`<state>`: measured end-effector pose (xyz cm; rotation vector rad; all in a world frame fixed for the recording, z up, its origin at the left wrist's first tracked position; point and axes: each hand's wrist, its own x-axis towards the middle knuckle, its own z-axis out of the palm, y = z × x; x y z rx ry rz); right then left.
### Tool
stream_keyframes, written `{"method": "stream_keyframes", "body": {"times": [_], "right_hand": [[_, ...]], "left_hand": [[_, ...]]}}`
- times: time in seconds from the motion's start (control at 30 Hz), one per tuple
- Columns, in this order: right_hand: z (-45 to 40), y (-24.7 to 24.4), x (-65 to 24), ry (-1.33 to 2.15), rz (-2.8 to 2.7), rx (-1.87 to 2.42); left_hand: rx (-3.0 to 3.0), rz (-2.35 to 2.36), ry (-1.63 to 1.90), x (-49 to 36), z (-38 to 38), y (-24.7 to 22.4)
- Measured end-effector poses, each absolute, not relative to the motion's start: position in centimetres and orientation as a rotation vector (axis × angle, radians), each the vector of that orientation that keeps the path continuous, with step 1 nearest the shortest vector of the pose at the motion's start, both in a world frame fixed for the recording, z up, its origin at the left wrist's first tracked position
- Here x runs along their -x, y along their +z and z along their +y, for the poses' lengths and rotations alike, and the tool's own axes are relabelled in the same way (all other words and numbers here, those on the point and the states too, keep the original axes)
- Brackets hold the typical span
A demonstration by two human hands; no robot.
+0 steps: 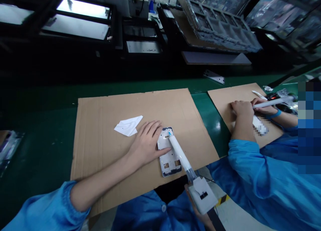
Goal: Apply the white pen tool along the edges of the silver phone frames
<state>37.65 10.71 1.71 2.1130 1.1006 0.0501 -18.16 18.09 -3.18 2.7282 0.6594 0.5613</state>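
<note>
A phone middle frame [165, 144], pale with dark ends and several square cut-outs, lies flat on the cardboard sheet [105, 167]. My left hand [146, 142] holds it from the left: the thumb reaches over its face and the fingers rest along its left edge. Below the sheet's front edge, my right hand [198, 207] is wrapped round a white tube-shaped dispensing syringe [180, 154] with a white box at its rear, which hides most of the fingers. The syringe's blue tip is over the upper part of the frame. Left of the frame lies a folded white paper [128, 125].
To the right, a co-worker's hands [244, 108] work with a similar white tube on another cardboard sheet [225, 97]. A thin metal plate [214, 77] lies on the green table [50, 124] behind. Stacked trays [220, 26] and dark frames stand at the back. A plastic-wrapped packet [10, 145] sits far left.
</note>
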Motion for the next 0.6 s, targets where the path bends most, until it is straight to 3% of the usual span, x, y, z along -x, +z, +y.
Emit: {"method": "stream_keyframes", "body": {"times": [0.6], "right_hand": [[10.6, 0.6, -39.4, 0.019, 1.118, -2.126]], "left_hand": [[-2.740, 0.659, 0.481, 18.6, 18.3, -3.2]]}}
